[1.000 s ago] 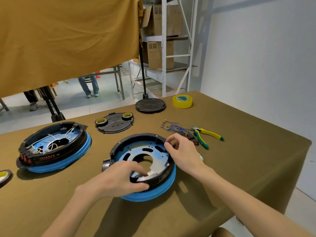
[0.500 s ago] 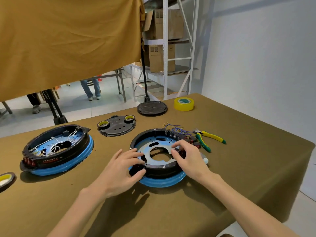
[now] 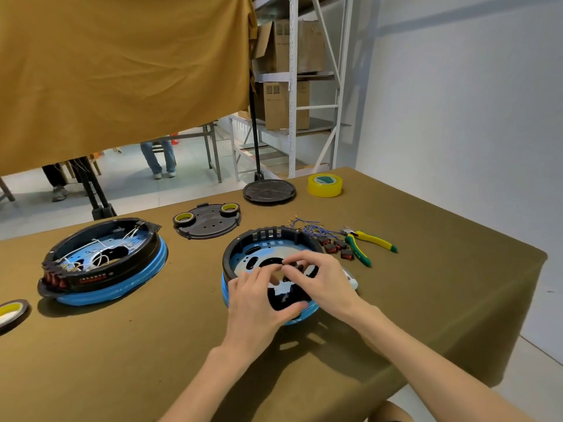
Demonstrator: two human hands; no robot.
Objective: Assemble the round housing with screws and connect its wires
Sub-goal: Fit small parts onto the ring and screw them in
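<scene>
The round housing (image 3: 261, 243), a black ring on a blue base with a pale metal plate inside, lies at the table's middle. My left hand (image 3: 257, 304) grips its near rim, fingers over the top and thumb against the outer wall. My right hand (image 3: 321, 280) reaches over the right rim, its thumb and fingertips pinching a small dark part above the plate's central hole; I cannot tell what the part is. Blue wires with brass terminals (image 3: 306, 226) and small red switches (image 3: 335, 248) lie just behind the housing to the right.
A second housing with white wires (image 3: 103, 260) sits at the left. Behind are a black lid carrying two tape rolls (image 3: 207, 222), a black stand base (image 3: 269, 190) and yellow tape (image 3: 324, 184). Green-yellow pliers (image 3: 367, 242) lie right. Another tape roll (image 3: 12, 310) sits at the left edge.
The housing has shifted to the right and turned. My left hand now grips its near rim. My right hand left the rim and reached over the plate's middle.
</scene>
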